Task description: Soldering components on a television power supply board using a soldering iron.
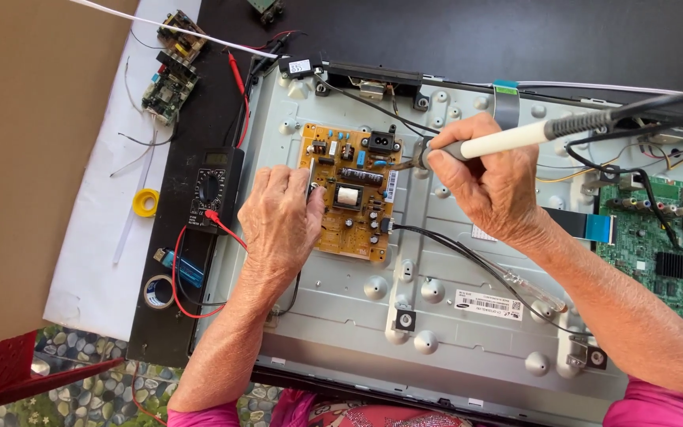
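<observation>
My right hand [490, 178] grips a soldering iron [515, 139] with a white shaft and black handle, its tip at the right edge of a tan power circuit board [355, 190]. The board lies on the grey metal back panel [436, 316] of an opened flat screen. My left hand [280, 221] rests on the board's left edge, fingers closed around a thin metal tool [311, 175] that is mostly hidden. A black cable [468, 257] runs from the board toward the lower right.
A black multimeter [212, 190] with red leads lies left of the panel. A green main board [658, 245] sits at the right. Small circuit boards [169, 87], a yellow tape roll [145, 202] and another tape roll [158, 291] lie on the white sheet at left.
</observation>
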